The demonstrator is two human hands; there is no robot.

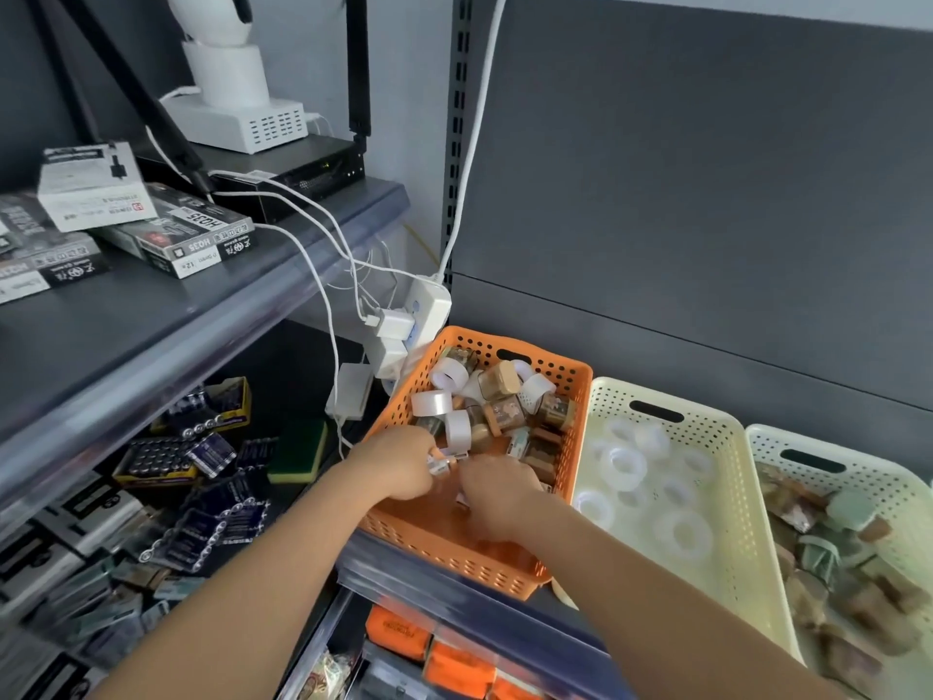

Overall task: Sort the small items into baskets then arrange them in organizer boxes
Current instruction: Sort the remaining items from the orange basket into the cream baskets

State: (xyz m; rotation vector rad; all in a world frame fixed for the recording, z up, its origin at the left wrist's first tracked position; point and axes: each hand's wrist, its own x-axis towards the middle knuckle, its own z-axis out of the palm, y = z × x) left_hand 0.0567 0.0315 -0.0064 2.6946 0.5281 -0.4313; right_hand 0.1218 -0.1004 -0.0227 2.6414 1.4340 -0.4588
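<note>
head cam | faces forward-down | close above orange basket [444, 550]

Two bare forearms, uncovered all the way from the hands to the lower edge of the view. Left forearm [282, 563] slim and smooth, evenly rounded, narrowing toward the hand. Right forearm [656, 593] of the same build, looking thicker near the frame edge under the wide-angle lens. Left hand [399, 464] bare, compact, knuckles rounded and softened by motion blur. Right hand [497, 497] bare as well, back broad and smooth, perhaps with faint tendon ridges toward the knuckles, though too blurred to be sure. Fingers [421, 485] smeared, nails impossible to make out. Soft light along the upper side of both forearms, darker shading underneath.
</note>
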